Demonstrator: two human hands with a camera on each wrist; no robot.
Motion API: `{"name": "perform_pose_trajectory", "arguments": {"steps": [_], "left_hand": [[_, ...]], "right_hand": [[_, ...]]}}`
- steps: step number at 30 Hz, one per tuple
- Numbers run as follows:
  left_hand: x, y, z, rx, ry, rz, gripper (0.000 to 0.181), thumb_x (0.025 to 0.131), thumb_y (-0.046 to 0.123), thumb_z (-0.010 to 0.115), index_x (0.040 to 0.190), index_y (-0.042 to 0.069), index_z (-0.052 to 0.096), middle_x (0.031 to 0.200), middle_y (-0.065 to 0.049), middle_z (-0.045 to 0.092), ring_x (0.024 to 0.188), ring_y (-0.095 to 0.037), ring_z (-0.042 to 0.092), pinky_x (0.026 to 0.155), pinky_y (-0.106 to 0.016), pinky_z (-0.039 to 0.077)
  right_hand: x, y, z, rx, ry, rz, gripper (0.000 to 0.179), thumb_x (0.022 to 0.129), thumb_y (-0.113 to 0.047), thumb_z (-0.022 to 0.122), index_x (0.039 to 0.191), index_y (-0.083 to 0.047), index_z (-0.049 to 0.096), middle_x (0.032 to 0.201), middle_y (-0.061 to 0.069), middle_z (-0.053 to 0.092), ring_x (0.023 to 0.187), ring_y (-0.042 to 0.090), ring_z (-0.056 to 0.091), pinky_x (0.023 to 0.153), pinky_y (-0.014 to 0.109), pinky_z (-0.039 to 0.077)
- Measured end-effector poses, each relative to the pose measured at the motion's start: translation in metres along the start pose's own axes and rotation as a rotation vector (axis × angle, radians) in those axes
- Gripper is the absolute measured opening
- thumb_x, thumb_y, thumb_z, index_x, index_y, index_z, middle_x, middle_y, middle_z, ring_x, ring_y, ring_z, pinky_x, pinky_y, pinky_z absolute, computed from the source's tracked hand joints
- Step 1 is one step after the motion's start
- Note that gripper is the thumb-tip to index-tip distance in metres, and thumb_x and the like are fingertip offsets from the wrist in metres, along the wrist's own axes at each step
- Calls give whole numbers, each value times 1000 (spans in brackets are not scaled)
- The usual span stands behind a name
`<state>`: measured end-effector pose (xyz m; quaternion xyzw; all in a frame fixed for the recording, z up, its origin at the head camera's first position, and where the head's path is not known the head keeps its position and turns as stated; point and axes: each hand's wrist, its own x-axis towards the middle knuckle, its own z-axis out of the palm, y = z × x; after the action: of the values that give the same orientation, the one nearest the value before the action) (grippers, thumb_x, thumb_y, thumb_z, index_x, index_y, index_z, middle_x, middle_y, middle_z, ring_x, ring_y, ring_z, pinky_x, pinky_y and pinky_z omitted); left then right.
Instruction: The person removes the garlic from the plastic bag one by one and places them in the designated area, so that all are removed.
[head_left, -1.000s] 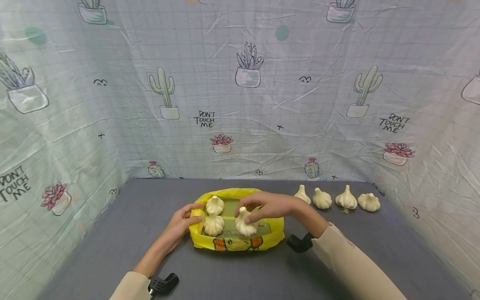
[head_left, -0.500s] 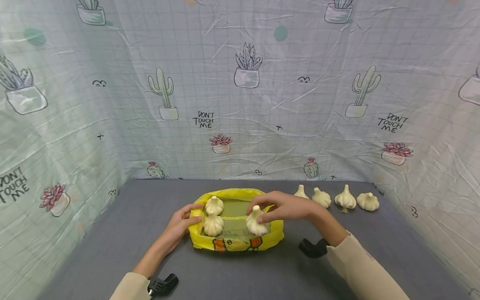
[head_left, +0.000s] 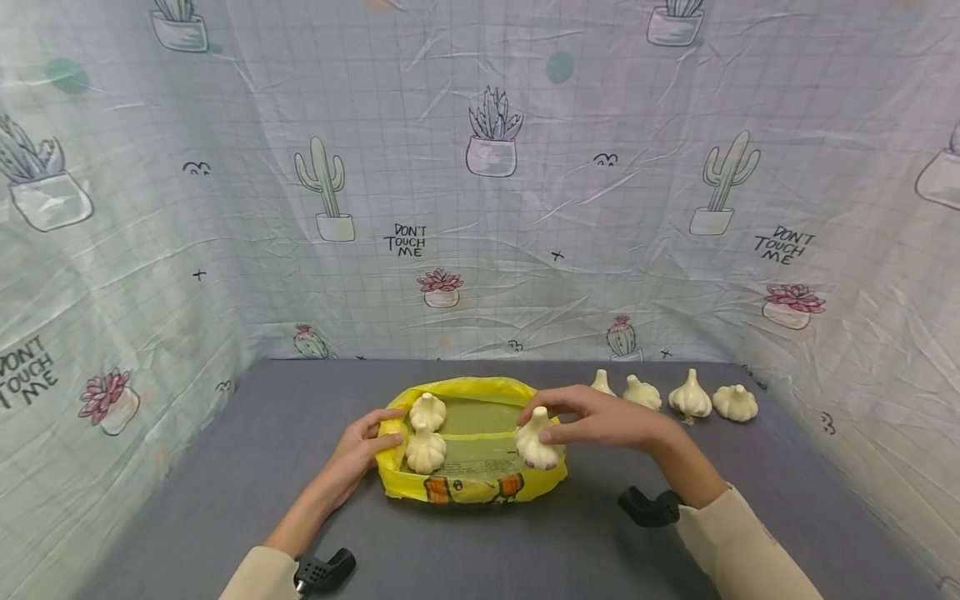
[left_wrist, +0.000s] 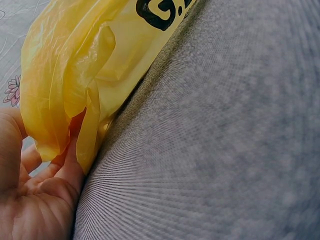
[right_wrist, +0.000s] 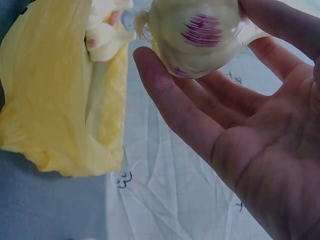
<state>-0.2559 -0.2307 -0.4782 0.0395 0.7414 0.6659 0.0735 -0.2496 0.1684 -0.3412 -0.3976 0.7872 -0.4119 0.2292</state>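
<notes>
A yellow plastic bag (head_left: 476, 492) lies on the grey table with its mouth spread wide. My left hand (head_left: 358, 457) grips the bag's left rim; in the left wrist view its fingers bunch the yellow plastic (left_wrist: 75, 75). Two garlic bulbs (head_left: 425, 452) sit inside the bag at its left end. Above the bag's right end, my right hand (head_left: 596, 417) holds another garlic bulb (head_left: 537, 450), stem up. The right wrist view shows that garlic bulb (right_wrist: 195, 40) between thumb and fingers, with purple streaks and a tuft of roots.
Several garlic bulbs (head_left: 691, 397) stand in a row at the back right of the table (head_left: 465, 550); the right forearm partly covers the leftmost ones. A patterned cloth (head_left: 555, 308) hangs behind the table and along both sides.
My right hand has moved to the right with the garlic bulb, from over the middle of the bag to its right end. The left hand stays on the rim.
</notes>
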Motion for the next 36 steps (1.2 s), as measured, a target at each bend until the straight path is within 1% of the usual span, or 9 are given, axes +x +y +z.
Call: {"name": "perform_pose_trajectory", "arguments": {"steps": [6, 10, 14, 16, 21, 25, 31, 33, 36], "left_hand": [[-1, 0, 0, -2, -5, 1, 51, 102, 19, 65, 150, 7, 50, 162, -21, 38, 113, -20, 63, 85, -31, 58], [-1, 0, 0, -15, -11, -1, 51, 103, 17, 64, 150, 6, 49, 161, -21, 38, 113, -20, 64, 86, -31, 58], [0, 0, 0, -14, -9, 1, 51, 103, 17, 64, 151, 7, 49, 162, -21, 38, 113, -21, 64, 86, -31, 58], [0, 0, 0, -10, -3, 3, 51, 103, 17, 64, 150, 7, 50, 162, -21, 37, 113, -21, 64, 86, -31, 58], [0, -1, 0, -12, -1, 5, 50, 102, 16, 64, 150, 6, 50, 163, -20, 36, 113, -22, 63, 86, -31, 58], [0, -1, 1, -17, -1, 5, 50, 102, 14, 64, 150, 6, 50, 162, -21, 37, 112, -22, 64, 85, -31, 58], [1, -1, 1, -21, -1, 4, 50, 102, 14, 64, 150, 6, 50, 158, -22, 44, 110, -20, 65, 84, -31, 58], [1, -2, 1, -24, -1, 2, 50, 102, 14, 64, 149, 5, 50, 154, -23, 47, 107, -19, 66, 84, -30, 59], [2, -2, 1, -25, -2, 1, 50, 102, 13, 63, 149, 5, 50, 152, -24, 50, 105, -17, 66, 83, -30, 59]], "right_hand": [[-10, 7, -3, 11, 37, -1, 28, 105, -21, 61, 133, -18, 65, 134, 8, 64, 108, 16, 61, 87, 32, 53], [-16, 12, -7, -28, 79, -16, 26, 104, -20, 63, 130, -20, 67, 129, 7, 65, 96, 12, 56, 79, 30, 50], [-23, 15, -12, -35, 102, -36, 26, 104, -18, 62, 129, -18, 67, 117, 8, 64, 84, 12, 52, 72, 30, 48], [-26, 17, -13, -30, 108, -39, 26, 105, -18, 61, 130, -17, 67, 105, 8, 63, 80, 12, 50, 69, 30, 47], [-33, 23, -16, 0, 122, -17, 27, 105, -17, 60, 132, -15, 66, 91, 7, 60, 75, 13, 50, 69, 29, 49], [-37, 28, -18, 23, 132, -3, 28, 105, -16, 60, 133, -13, 65, 104, 11, 64, 82, 12, 54, 73, 30, 52], [-42, 33, -20, 22, 163, 14, 28, 105, -17, 60, 132, -14, 65, 136, 14, 59, 112, 11, 61, 86, 33, 54], [-44, 35, -21, 16, 173, 22, 28, 104, -18, 62, 132, -15, 66, 139, 15, 59, 117, 12, 62, 89, 33, 55], [-47, 37, -22, 25, 180, 8, 30, 101, -15, 66, 132, -11, 65, 139, 17, 60, 113, 10, 62, 89, 32, 55]]}}
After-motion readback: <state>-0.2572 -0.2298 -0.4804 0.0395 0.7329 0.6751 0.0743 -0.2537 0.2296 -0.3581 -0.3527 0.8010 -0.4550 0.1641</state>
